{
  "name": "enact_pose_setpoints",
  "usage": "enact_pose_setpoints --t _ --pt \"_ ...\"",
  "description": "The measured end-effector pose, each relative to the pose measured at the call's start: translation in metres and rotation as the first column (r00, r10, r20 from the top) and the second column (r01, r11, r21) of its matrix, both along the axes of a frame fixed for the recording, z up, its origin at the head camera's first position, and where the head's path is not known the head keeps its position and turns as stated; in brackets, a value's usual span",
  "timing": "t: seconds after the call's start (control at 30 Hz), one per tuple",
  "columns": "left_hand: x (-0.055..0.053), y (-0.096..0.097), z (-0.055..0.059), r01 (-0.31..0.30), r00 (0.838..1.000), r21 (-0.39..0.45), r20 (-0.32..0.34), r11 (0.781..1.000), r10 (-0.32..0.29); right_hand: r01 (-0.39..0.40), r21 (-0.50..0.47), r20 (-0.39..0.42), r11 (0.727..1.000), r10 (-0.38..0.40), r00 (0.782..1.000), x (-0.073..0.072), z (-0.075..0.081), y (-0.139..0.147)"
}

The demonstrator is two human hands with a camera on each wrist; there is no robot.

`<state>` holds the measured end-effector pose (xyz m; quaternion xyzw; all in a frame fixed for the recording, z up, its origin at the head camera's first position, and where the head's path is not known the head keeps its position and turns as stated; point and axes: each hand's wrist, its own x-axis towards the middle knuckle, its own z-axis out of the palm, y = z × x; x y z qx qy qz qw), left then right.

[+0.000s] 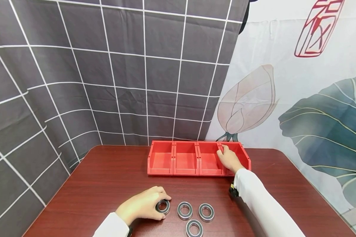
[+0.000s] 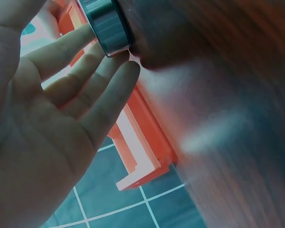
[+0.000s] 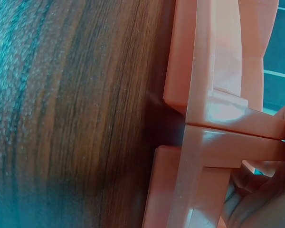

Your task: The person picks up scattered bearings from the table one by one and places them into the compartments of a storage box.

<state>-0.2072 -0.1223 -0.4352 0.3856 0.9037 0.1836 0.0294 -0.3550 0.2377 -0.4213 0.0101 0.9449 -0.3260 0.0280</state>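
My left hand (image 1: 145, 203) holds a ball bearing (image 1: 163, 206) between thumb and fingers, low over the table. In the left wrist view the bearing's steel outer ring (image 2: 109, 28) sits at the fingertips, partly cut off by the frame. Three more bearings lie flat to its right: one nearest (image 1: 185, 210), one farther right (image 1: 206, 212), one closer to me (image 1: 194, 228). My right hand (image 1: 229, 159) grips the adjoining side walls (image 3: 242, 135) between the two rightmost red bins, its fingers reaching down inside the rightmost one, partly hidden by the wall.
A row of red storage bins (image 1: 186, 171) stands near the back edge of the dark red wooden table (image 1: 106, 174). Behind it hang a grey gridded cloth (image 1: 163, 75) and a white cloth with printed flowers (image 1: 255, 42).
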Motion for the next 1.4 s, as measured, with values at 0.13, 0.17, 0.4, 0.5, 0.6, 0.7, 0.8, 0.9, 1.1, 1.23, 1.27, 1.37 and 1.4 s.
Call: enact_pose_setpoints --t 0.13,0.17,0.4,0.5,0.6,0.7,0.8,0.9,1.1,1.23,1.27,1.37,1.4 --pt "-0.0001 0.0008 0.0000 -0.002 1.000 0.002 0.005 1.000 0.002 0.001 -0.003 -0.008 1.000 -0.001 1.000 0.0001 0.0006 -0.0003" --pt "-0.0002 0.0009 0.0000 -0.003 1.000 0.002 0.006 1.000 0.003 0.002 -0.003 -0.009 1.000 -0.002 1.000 0.0002 0.0007 -0.0004" --pt "0.0007 0.0016 0.0000 -0.013 1.000 0.001 0.015 1.000 0.013 0.003 -0.005 -0.006 1.000 -0.003 1.000 0.0017 -0.0007 -0.0005" --pt "0.0007 0.0018 -0.0006 -0.011 1.000 0.004 0.014 1.000 0.011 -0.001 -0.007 -0.004 1.000 0.001 1.000 0.0020 -0.0020 0.0001" --pt "0.0004 0.0018 -0.0014 -0.012 1.000 0.012 0.009 1.000 0.012 -0.002 -0.013 -0.001 1.000 0.002 1.000 0.0027 -0.0024 0.0004" --pt "-0.0003 0.0012 -0.0025 -0.020 1.000 0.021 0.006 1.000 0.020 -0.001 -0.015 -0.004 1.000 0.001 1.000 0.0029 -0.0022 0.0003" --pt "-0.0013 0.0003 -0.0035 -0.016 1.000 0.024 -0.007 1.000 0.017 -0.002 -0.013 -0.011 1.000 0.002 1.000 0.0021 -0.0022 0.0004" --pt "-0.0024 -0.0002 -0.0045 -0.003 1.000 0.020 -0.021 1.000 0.003 -0.003 -0.011 -0.016 1.000 0.003 1.000 0.0011 -0.0026 0.0002" --pt "-0.0049 0.0012 -0.0040 0.023 0.999 0.006 -0.049 1.000 -0.023 0.008 -0.009 -0.012 1.000 -0.008 1.000 0.0012 -0.0038 0.0001" --pt "-0.0062 0.0014 -0.0028 0.023 0.998 0.002 -0.055 1.000 -0.023 0.006 -0.008 -0.017 1.000 -0.006 1.000 0.0021 -0.0040 -0.0006" --pt "-0.0067 0.0011 -0.0026 0.022 0.998 0.003 -0.055 1.000 -0.022 0.004 -0.006 -0.022 1.000 -0.004 1.000 0.0024 -0.0038 -0.0009" --pt "-0.0085 -0.0001 -0.0023 0.021 0.998 0.007 -0.065 1.000 -0.021 0.006 -0.008 -0.027 1.000 -0.006 1.000 0.0027 -0.0033 -0.0016" --pt "-0.0092 -0.0006 -0.0023 0.022 0.997 0.011 -0.071 1.000 -0.021 0.006 -0.009 -0.029 1.000 -0.007 1.000 0.0027 -0.0031 -0.0018"
